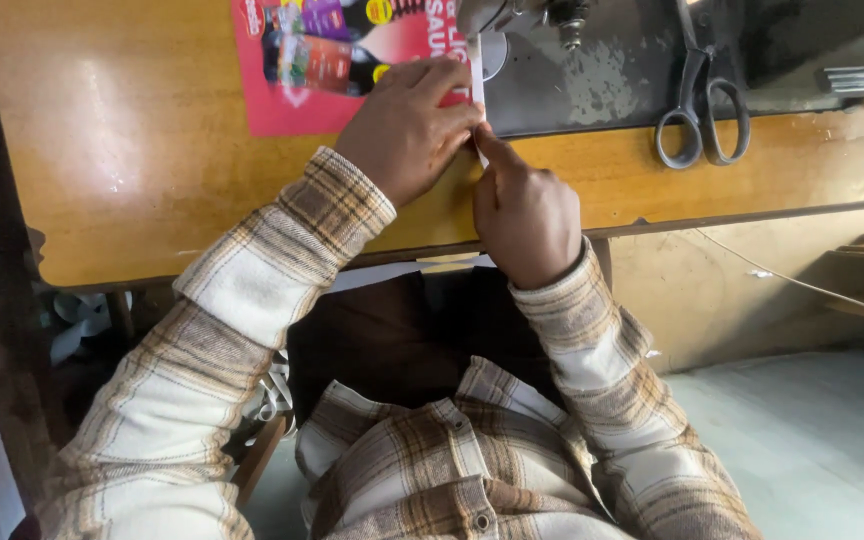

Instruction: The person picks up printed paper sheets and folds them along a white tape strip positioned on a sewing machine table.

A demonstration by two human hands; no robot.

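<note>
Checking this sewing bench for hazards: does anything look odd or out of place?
Nothing is spilled or broken. The scissors lie on the worn, scuffed machine bed, and both hands, left hand and right hand, pinch a narrow white strip.

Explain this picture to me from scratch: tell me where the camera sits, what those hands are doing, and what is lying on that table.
There is no robot here. The one picture comes from a camera worn on a person's head, looking down at their own arms in a checked shirt.

The left hand and the right hand meet at the middle of a wooden table. Together they pinch a narrow white strip, which runs up toward the metal parts of a sewing machine at the top edge. What the strip is made of cannot be told.

The machine stands on a dark, worn metal plate set into the table. Scissors lie on that plate to the right, untouched. A red printed sheet lies flat on the table, partly under the left hand.

Below the table edge are the person's lap and the floor.
</note>
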